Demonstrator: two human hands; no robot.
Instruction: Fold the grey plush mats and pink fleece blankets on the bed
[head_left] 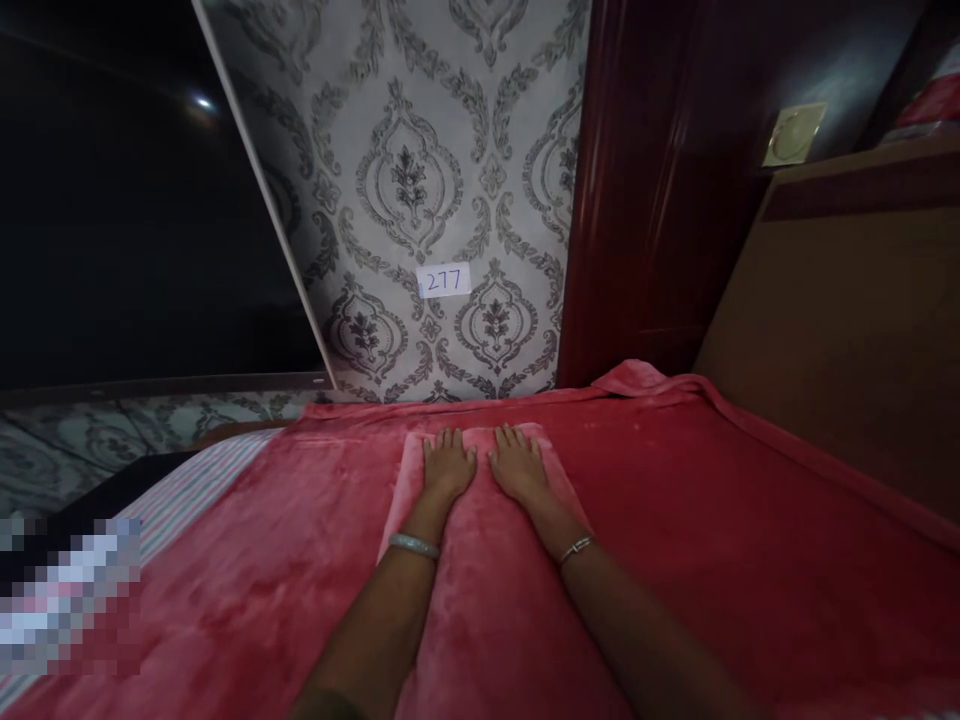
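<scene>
A long folded strip of plush pink-red fabric, like a folded blanket [487,580], runs away from me down the middle of the view. Near its far end my left hand [448,465] lies flat on it, fingers stretched forward. Beside it my right hand [519,462] also rests flat, palm down, with its fingers pointing away. A small gap separates the two hands. Under the folded strip spreads a larger red plush cover [720,540], reaching out to both sides. A bangle sits on each wrist.
A large dark TV screen [142,220] stands at left, over a striped cloth [206,475]. Patterned wallpaper [420,120] with a paper label "277" [443,280] is ahead. A dark red wooden panel [637,200] and a cardboard box [847,330] border the right.
</scene>
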